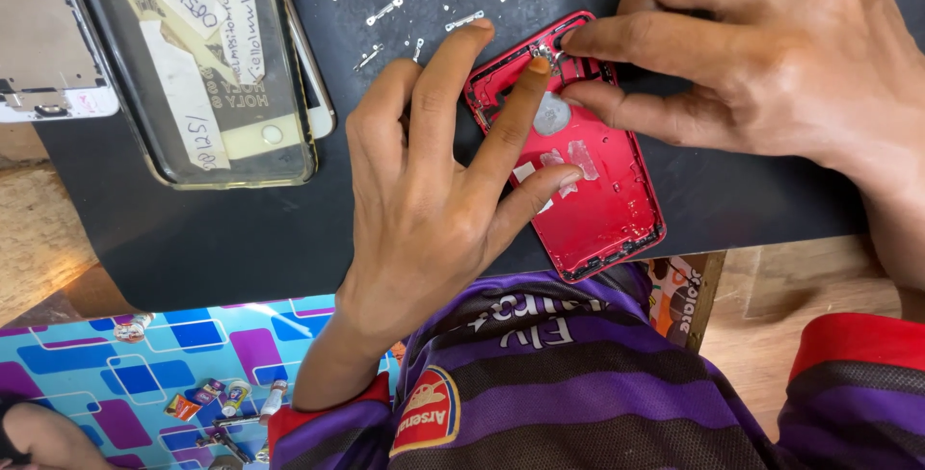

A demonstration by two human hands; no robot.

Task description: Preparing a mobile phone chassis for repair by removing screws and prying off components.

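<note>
Dark work mat (231, 229) covers most of the bench, edge running along the near side above a patterned blue-purple surface (145, 354) with small bits scattered on it.

Clear phone case (207, 65) sits top left on the mat, a white-fronted phone inside with paper labels taped across it. Another white phone front (43, 46) lies at the far left edge, partly cut off.

Red phone rear housing (588, 162) lies inside-up on the mat near its front edge, tilted, top end pointing away from the person. Pale tape scraps and a round grey pad show on its inner face.

Left hand (434, 191) is spread flat-ish over the housing's left side: fingers (536, 70) extended, tips pressing down on the upper part and middle of the shell. Open hand, pinning rather than gripping.

Right hand (761, 46) comes in from the right, thumb and forefinger nearly closed at the housing's top corner, pinched around a small metal part (545, 50) there. Whether the part is actually lifted or just touched can't be told.

Small metal brackets and screws (414, 8) lie loose on the mat just beyond the housing.
</note>
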